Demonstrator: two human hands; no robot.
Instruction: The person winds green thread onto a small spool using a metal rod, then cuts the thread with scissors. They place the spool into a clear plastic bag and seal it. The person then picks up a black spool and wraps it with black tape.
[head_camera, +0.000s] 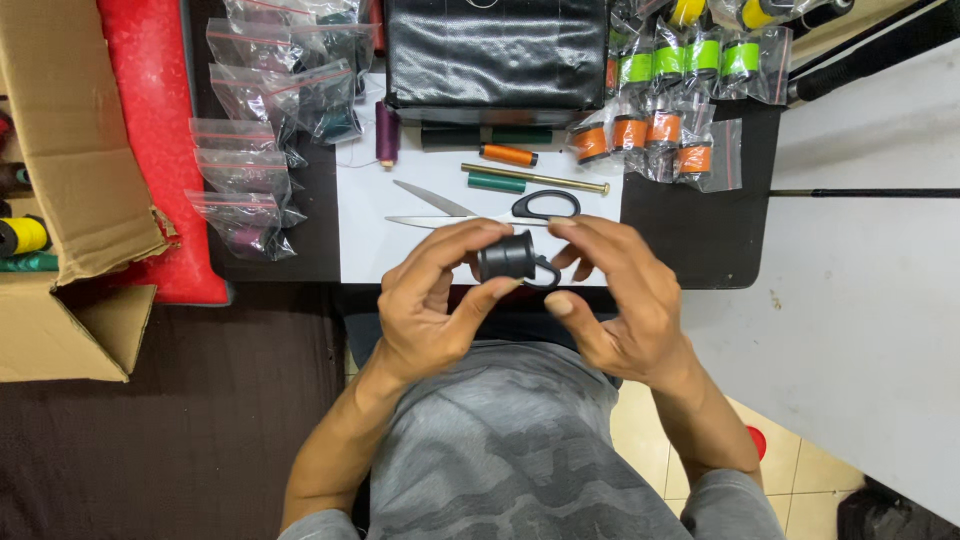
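We pinch a small black thread spool (507, 257) between both hands' fingers (470, 240), lifted above the bench's (700, 235) near edge for inspection.

Landmark: scissors (490, 208), lying open on white sheet (362, 250).
- Left of scissors: bare white strip, passable; further left, pile of clear bags (245, 170) blocks.
- Behind scissors: green spool (496, 182), brass rod (535, 178), orange spool (508, 154), purple spool (387, 132), then black case (497, 50) as wall.
- Right of scissors: bare dark mat (700, 230), open; bagged orange spools (650, 135) crowd behind it.
- In front of scissors: left hand (435, 300) and right hand (620, 295) around black spool (507, 257) fill near edge.
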